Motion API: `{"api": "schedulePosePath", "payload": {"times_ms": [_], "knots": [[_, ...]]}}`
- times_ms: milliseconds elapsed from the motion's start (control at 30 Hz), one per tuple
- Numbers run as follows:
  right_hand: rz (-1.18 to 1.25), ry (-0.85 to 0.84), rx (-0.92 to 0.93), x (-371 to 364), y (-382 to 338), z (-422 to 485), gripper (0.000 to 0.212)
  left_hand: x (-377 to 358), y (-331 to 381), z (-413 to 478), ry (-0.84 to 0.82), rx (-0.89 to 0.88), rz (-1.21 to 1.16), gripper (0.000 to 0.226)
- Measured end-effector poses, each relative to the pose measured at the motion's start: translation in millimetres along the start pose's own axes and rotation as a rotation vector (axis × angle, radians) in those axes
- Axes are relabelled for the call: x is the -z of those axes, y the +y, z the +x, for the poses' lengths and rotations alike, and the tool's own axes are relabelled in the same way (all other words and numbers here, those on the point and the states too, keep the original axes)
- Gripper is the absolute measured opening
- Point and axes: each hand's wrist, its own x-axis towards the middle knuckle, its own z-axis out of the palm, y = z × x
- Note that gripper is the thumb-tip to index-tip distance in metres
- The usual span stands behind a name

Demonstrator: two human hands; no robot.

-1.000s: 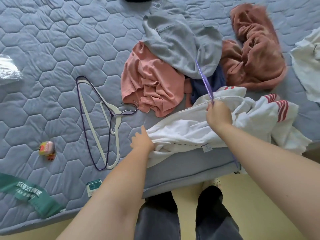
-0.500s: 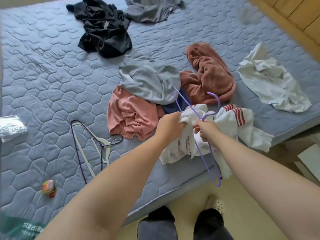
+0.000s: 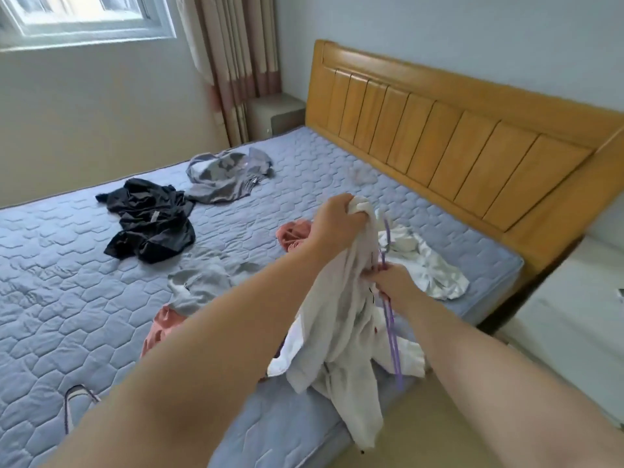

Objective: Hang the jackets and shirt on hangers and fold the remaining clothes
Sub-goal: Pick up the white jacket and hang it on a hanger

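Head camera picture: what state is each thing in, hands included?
white jacket, bunched, hanging from left hand.
left hand, gripping white jacket's top.
right hand, gripping purple hanger.
purple hanger, held against white jacket, not visibly inside it.
black garment, crumpled on bed.
grey top, crumpled on bed.
white shirt, crumpled near headboard.
pink garment, crumpled against grey top.
spare hangers, lying on bed.
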Motion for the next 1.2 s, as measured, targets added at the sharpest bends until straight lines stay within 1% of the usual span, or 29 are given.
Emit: {"api": "schedulePosePath", "payload": {"times_ms": [67, 100, 167, 200, 233, 267, 300, 333, 367, 400, 433, 500, 567, 600, 633, 667, 700, 767, 800, 833, 867, 933, 967, 1000, 1033, 1067, 1100, 1133, 1200], "knots": [[0.049, 0.125, 0.117, 36, -35, 0, 0.041, -5, 36, 20, 0.023, -0.07, 0.026, 0.033], [0.051, 0.189, 0.176, 57, -56, 0, 0.04, -6, 50, 31, 0.042, -0.1, 0.081, 0.032], [0.01, 0.304, 0.295, 100, -98, 1, 0.037, -4, 71, 48, 0.064, -0.139, 0.255, 0.02], [-0.051, 0.349, 0.339, 121, -120, 0, 0.037, -1, 79, 56, 0.03, -0.142, 0.347, 0.013], [-0.12, 0.387, 0.369, 142, -140, 0, 0.038, 1, 88, 63, -0.028, -0.138, 0.429, 0.024], [-0.159, 0.416, 0.404, 159, -160, -1, 0.038, 4, 98, 69, -0.099, -0.139, 0.509, 0.04], [-0.177, 0.429, 0.451, 174, -178, -2, 0.038, 5, 109, 74, -0.143, -0.153, 0.559, 0.05], [-0.195, 0.444, 0.508, 188, -194, -4, 0.038, 5, 122, 80, -0.14, -0.191, 0.589, 0.051], [-0.213, 0.462, 0.556, 197, -206, -5, 0.038, 3, 133, 85, -0.098, -0.222, 0.593, 0.046], [-0.212, 0.482, 0.603, 206, -220, -9, 0.038, 1, 148, 92, -0.012, -0.266, 0.594, 0.038], [-0.198, 0.501, 0.637, 215, -233, -12, 0.04, -1, 161, 98, 0.095, -0.3, 0.576, 0.031], [-0.209, 0.582, 0.712, 230, -257, -19, 0.045, -7, 188, 109, 0.289, -0.333, 0.492, 0.027], [-0.188, 0.671, 0.793, 246, -279, -29, 0.042, -13, 217, 117, 0.435, -0.371, 0.321, 0.022], [-0.164, 0.705, 0.831, 253, -288, -33, 0.04, -15, 230, 120, 0.478, -0.388, 0.216, 0.018], [-0.147, 0.727, 0.847, 262, -295, -37, 0.038, -16, 240, 126, 0.478, -0.403, 0.121, 0.015], [-0.155, 0.748, 0.847, 270, -300, -41, 0.037, -15, 249, 132, 0.431, -0.407, 0.074, 0.013], [-0.179, 0.757, 0.826, 279, -303, -43, 0.035, -13, 254, 139, 0.331, -0.394, 0.1, 0.012], [-0.289, 0.765, 0.769, 295, -301, -47, 0.03, -10, 260, 149, 0.068, -0.31, 0.259, 0.027], [-0.342, 0.77, 0.75, 301, -296, -49, 0.029, -10, 261, 151, -0.028, -0.261, 0.29, 0.036], [-0.365, 0.774, 0.741, 305, -291, -49, 0.031, -9, 263, 154, -0.083, -0.225, 0.264, 0.039], [-0.36, 0.763, 0.739, 308, -285, -50, 0.036, -8, 267, 156, -0.107, -0.222, 0.184, 0.035], [-0.293, 0.687, 0.733, 314, -278, -52, 0.043, -7, 277, 160, -0.157, -0.222, -0.13, 0.01], [-0.239, 0.629, 0.724, 318, -277, -55, 0.04, -7, 281, 161, -0.235, -0.223, -0.287, 0.014], [-0.186, 0.582, 0.713, 321, -277, -58, 0.034, -8, 284, 162, -0.341, -0.194, -0.41, 0.023], [-0.147, 0.55, 0.696, 326, -275, -60, 0.027, -11, 287, 160, -0.45, -0.157, -0.477, 0.025], [-0.135, 0.529, 0.665, 330, -272, -63, 0.023, -18, 289, 159, -0.536, -0.119, -0.475, 0.024], [-0.144, 0.517, 0.629, 332, -267, -65, 0.021, -25, 290, 158, -0.574, -0.085, -0.461, 0.023], [-0.169, 0.508, 0.601, 334, -262, -67, 0.018, -33, 293, 157, -0.572, -0.051, -0.46, 0.023], [-0.223, 0.496, 0.587, 333, -254, -70, 0.011, -48, 302, 159, -0.456, 0.005, -0.481, 0.028]]}}
